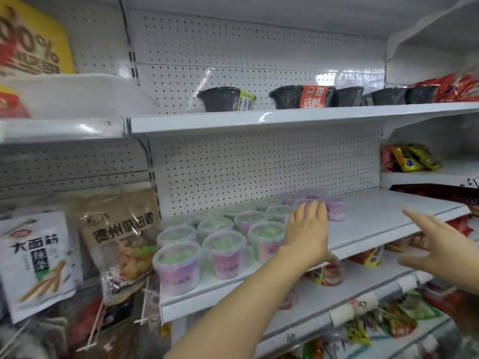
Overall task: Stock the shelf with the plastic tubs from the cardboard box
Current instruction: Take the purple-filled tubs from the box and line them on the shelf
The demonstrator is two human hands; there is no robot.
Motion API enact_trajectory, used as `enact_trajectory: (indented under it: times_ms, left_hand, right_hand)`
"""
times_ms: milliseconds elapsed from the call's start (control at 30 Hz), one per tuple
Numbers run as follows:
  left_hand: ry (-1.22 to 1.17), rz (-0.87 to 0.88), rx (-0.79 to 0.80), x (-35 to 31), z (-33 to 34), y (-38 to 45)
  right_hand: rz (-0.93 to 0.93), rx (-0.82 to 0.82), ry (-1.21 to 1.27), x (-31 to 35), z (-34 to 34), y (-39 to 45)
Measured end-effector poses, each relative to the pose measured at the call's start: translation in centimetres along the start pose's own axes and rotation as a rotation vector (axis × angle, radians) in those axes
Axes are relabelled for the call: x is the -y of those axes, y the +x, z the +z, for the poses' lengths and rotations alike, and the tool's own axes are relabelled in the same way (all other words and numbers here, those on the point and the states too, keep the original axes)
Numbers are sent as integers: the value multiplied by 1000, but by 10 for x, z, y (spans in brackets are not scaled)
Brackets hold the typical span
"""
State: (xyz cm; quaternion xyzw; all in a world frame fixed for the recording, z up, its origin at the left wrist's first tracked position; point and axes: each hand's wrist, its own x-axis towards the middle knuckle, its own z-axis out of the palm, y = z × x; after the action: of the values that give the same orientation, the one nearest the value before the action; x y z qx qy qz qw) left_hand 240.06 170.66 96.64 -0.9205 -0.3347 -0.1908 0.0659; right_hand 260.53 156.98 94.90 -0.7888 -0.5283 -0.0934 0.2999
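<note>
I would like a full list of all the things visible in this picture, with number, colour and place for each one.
plastic tubs: at least a dozen, clear with purple labels and green under the lids, left part of the middle shelf, in rows running towards the back
black bowls: about five, black, one with a red label, on the upper shelf
white snack bag: one, white, hanging at far left
brown snack bag: one, brown and clear, hanging beside the white one
yellow packets: a few, yellow, right side shelf
red cups: several, red and yellow, shelf below the tubs
left hand: open, against the tubs
right hand: open, empty, over the shelf's front edge
</note>
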Motion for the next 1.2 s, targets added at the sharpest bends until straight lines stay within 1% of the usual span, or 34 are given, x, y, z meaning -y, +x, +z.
enact_trajectory:
  times_ms: [67, 200, 367, 633, 833, 1000, 1200]
  left_hand:
    - [13, 14, -24, 13, -16, -34]
    - [59, -9, 21, 45, -40, -83]
    - [64, -8, 34, 66, -55, -119]
    - [65, -26, 83, 110, -71, -185]
    - [68, -24, 109, 176, -96, -269]
    - [82, 45, 84, 242, -101, -338]
    - [56, 142, 137, 282, -102, -396]
  right_hand:
    - [4, -5, 18, 14, -4, -23]
    - [5, 17, 3, 42, -8, -60]
    - [-15, 33, -44, 70, -17, -93]
    - [28, 62, -106, 127, -23, -135]
    - [88, 89, -134, 208, -5, -196]
    - [113, 64, -189, 283, 27, -249]
    - [160, 112, -174, 363, 66, -302]
